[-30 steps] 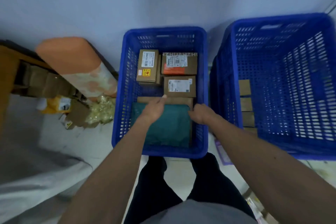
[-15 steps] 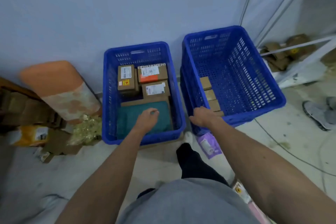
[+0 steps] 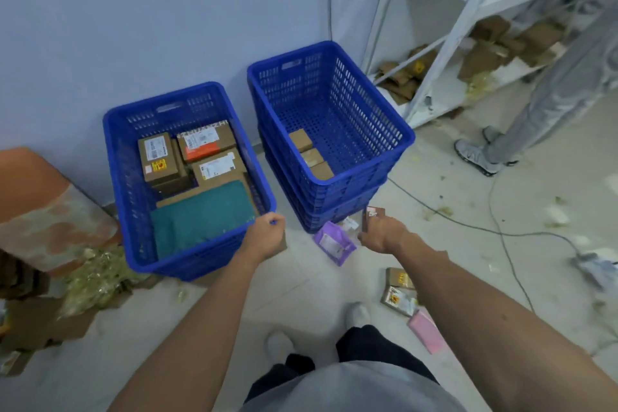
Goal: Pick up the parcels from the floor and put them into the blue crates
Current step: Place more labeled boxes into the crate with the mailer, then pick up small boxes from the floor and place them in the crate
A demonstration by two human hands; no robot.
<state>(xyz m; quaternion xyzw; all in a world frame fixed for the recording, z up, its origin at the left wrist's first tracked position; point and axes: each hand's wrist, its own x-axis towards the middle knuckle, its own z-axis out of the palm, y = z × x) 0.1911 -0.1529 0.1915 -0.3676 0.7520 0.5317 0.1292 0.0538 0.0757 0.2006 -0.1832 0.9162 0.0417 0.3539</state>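
Two blue crates stand by the wall. The left crate [image 3: 187, 261] holds several brown boxes [image 3: 160, 157] and a teal parcel [image 3: 204, 214]. Three small brown boxes [image 3: 311, 154] lie in the right crate [image 3: 334, 186], which is stacked on other crates. My left hand [image 3: 264, 237] hovers with loosely curled fingers at the left crate's front right corner and holds nothing. In front of the right crate, my right hand [image 3: 381, 231] pinches a small brown parcel [image 3: 373, 216] with a white label. A purple parcel [image 3: 334, 242] lies on the floor between my hands.
More parcels [image 3: 399, 294] and a pink one [image 3: 426, 333] lie on the floor at my right. A white shelf [image 3: 444, 53] with cardboard stands behind the right crate, and another person's legs [image 3: 551, 100] are beside it. A cable [image 3: 468, 224] crosses the floor. An orange roll [image 3: 43, 207] leans at the left.
I have straightened up and turned right. My left hand left the teal parcel and came out of the left crate. My right hand moved right and took the small brown parcel.
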